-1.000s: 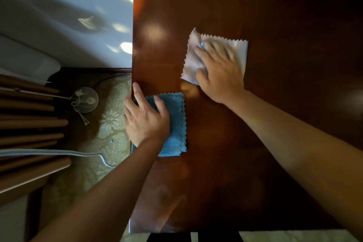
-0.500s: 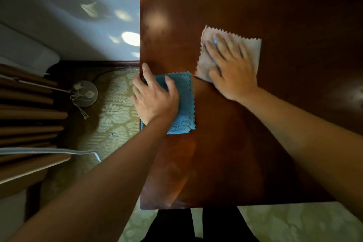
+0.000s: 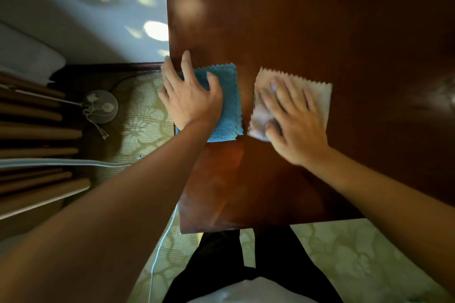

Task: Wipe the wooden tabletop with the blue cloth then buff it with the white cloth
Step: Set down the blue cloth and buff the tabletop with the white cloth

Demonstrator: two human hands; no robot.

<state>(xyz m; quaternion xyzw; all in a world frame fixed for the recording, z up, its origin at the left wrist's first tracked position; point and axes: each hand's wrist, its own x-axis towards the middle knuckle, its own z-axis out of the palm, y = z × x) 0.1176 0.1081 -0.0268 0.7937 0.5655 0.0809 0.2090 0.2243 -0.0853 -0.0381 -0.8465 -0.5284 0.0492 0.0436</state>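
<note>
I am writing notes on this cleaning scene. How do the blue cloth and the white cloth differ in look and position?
The blue cloth lies at the left edge of the tabletop; the white cloth lies further in, to its right. The blue cloth looks thick and textured, the white cloth thinner and smoother. The left hand presses the blue cloth, the right hand the white one. Both are squarish, have zigzag edges and lie flat, apart from each other.

Blue cloth [image 3: 227, 108] & white cloth [image 3: 320, 96] flat, side-by-side on wooden tabletop [image 3: 320, 19]
</note>
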